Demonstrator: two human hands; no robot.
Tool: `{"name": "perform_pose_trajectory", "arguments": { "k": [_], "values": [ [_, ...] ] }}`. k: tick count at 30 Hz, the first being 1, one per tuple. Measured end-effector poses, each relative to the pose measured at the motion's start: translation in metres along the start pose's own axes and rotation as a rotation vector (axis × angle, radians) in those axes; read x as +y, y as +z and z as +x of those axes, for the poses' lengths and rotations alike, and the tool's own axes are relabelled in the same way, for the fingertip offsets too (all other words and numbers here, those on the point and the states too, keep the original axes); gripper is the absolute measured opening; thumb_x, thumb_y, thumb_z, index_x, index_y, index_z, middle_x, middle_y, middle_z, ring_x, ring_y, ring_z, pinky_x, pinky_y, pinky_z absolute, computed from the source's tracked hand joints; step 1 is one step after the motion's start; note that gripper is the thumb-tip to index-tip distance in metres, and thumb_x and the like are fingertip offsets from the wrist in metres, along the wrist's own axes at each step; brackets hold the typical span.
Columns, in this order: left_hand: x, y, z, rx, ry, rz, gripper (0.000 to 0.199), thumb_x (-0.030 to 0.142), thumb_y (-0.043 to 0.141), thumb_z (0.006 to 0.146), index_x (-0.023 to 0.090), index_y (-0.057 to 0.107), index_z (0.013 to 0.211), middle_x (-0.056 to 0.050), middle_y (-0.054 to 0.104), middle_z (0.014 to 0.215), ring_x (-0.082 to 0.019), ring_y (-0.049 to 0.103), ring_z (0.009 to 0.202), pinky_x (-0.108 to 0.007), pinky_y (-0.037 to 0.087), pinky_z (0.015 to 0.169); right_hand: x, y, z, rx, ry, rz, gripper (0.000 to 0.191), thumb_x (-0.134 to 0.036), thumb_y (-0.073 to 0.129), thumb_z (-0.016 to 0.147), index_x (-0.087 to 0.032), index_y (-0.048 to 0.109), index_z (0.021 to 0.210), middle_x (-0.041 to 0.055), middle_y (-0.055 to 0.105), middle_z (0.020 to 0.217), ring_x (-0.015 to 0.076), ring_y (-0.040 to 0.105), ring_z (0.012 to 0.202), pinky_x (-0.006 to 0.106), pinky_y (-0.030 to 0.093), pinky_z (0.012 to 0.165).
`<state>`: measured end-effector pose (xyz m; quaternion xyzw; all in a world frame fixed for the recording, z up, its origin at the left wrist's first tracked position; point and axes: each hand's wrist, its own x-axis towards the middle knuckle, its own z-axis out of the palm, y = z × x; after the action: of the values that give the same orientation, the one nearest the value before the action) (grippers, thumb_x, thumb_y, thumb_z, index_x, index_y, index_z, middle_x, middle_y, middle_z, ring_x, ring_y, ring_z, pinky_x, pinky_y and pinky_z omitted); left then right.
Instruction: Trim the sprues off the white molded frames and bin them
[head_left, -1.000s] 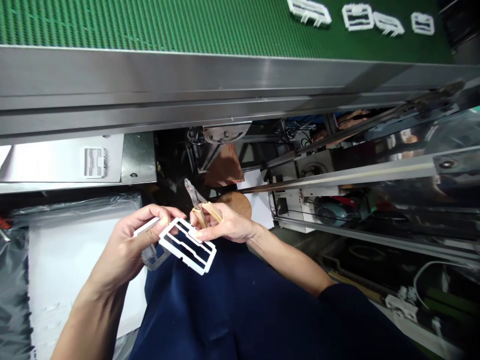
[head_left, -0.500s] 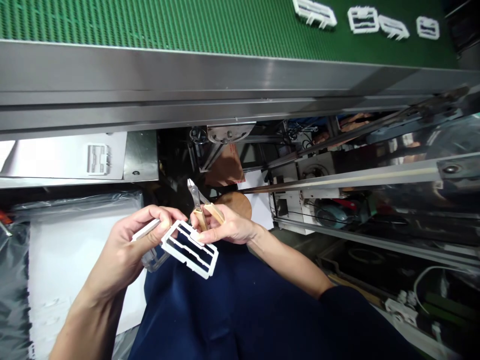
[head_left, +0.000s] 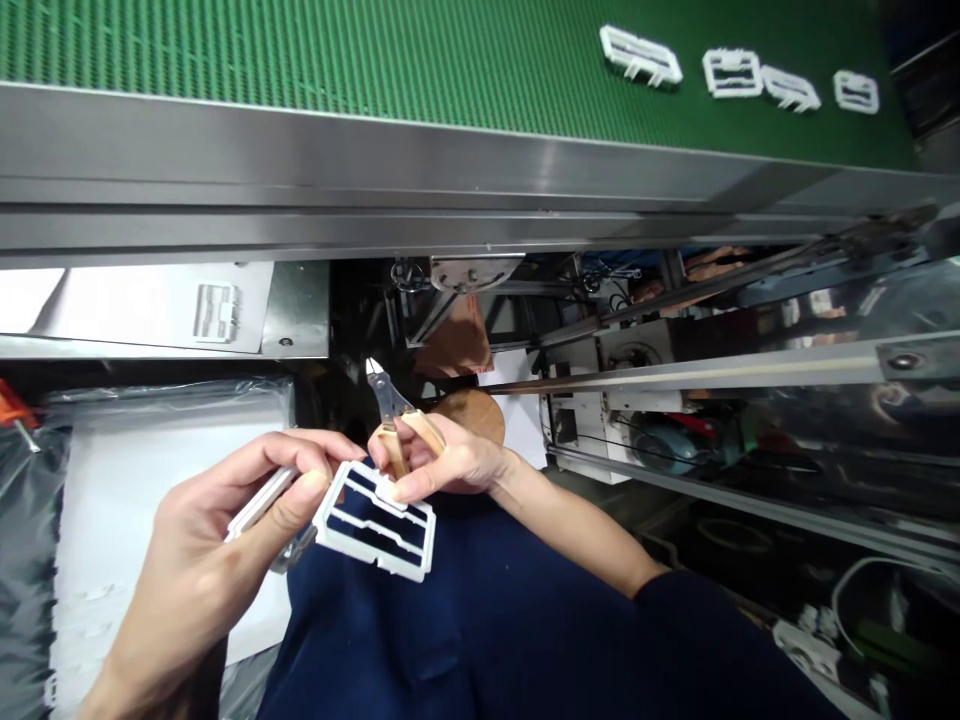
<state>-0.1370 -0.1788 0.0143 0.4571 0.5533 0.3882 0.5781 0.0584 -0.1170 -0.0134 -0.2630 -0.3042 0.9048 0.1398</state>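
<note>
My left hand (head_left: 217, 530) pinches a white plastic strip (head_left: 262, 503), with a greyish translucent piece (head_left: 292, 550) showing below it. A white slotted plastic frame (head_left: 373, 522) lies between my hands, its near corner against my left thumb, and I cannot tell whether the strip belongs to it. My right hand (head_left: 450, 465) grips side cutters (head_left: 388, 400) by their tan handles, with the steel jaws pointing up and away. Its thumb rests on the frame's upper edge.
Above runs a green mesh conveyor belt (head_left: 375, 50) with several white plastic frames (head_left: 641, 55) on it, bordered by a steel rail (head_left: 375, 170). A white frame (head_left: 216, 313) lies on a pale panel. Machinery fills the right, and dark blue cloth (head_left: 450, 620) lies below my hands.
My left hand has moved left and down, drawing the strip away from the slotted frame. The frame sits slightly lower, and the whole scene has shifted as my head moved.
</note>
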Motion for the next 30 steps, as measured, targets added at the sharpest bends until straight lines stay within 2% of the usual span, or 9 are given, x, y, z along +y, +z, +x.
{"name": "perform_pose_trajectory", "arguments": {
  "k": [5, 13, 21, 30],
  "values": [
    [-0.001, -0.003, -0.007, 0.049, -0.009, 0.017, 0.005, 0.032, 0.058, 0.081, 0.027, 0.058, 0.081, -0.002, 0.062, 0.097, -0.020, 0.058, 0.081, -0.026, 0.046, 0.067, 0.003, 0.000, 0.007, -0.065, 0.022, 0.038, 0.035, -0.018, 0.077, 0.059, -0.016, 0.051, 0.082, -0.0051, 0.047, 0.066, 0.0076, 0.048, 0.061, 0.022, 0.038, 0.059],
    [-0.011, -0.006, -0.018, 0.123, -0.084, -0.076, 0.009, 0.033, 0.059, 0.081, 0.025, 0.057, 0.080, -0.003, 0.062, 0.099, -0.022, 0.059, 0.083, -0.026, 0.045, 0.062, 0.009, 0.001, 0.016, -0.132, 0.071, 0.043, 0.033, -0.019, 0.076, 0.062, -0.017, 0.051, 0.083, -0.0048, 0.045, 0.066, 0.0081, 0.047, 0.061, 0.022, 0.036, 0.057],
    [-0.005, -0.004, -0.020, 0.204, -0.127, -0.153, 0.014, 0.034, 0.064, 0.077, 0.022, 0.058, 0.075, -0.002, 0.064, 0.094, -0.019, 0.060, 0.078, -0.022, 0.045, 0.057, 0.014, 0.004, 0.023, -0.170, 0.096, 0.088, 0.031, -0.017, 0.076, 0.063, -0.014, 0.052, 0.083, -0.0048, 0.044, 0.066, 0.0065, 0.045, 0.061, 0.020, 0.037, 0.059],
    [-0.002, -0.001, -0.019, 0.240, -0.123, -0.203, 0.015, 0.036, 0.065, 0.076, 0.022, 0.058, 0.073, 0.000, 0.064, 0.088, -0.015, 0.060, 0.071, -0.020, 0.043, 0.054, 0.018, 0.004, 0.025, -0.194, 0.108, 0.155, 0.029, -0.012, 0.074, 0.065, -0.014, 0.052, 0.084, -0.0027, 0.044, 0.072, 0.0070, 0.047, 0.065, 0.020, 0.040, 0.062]
  ]
}}
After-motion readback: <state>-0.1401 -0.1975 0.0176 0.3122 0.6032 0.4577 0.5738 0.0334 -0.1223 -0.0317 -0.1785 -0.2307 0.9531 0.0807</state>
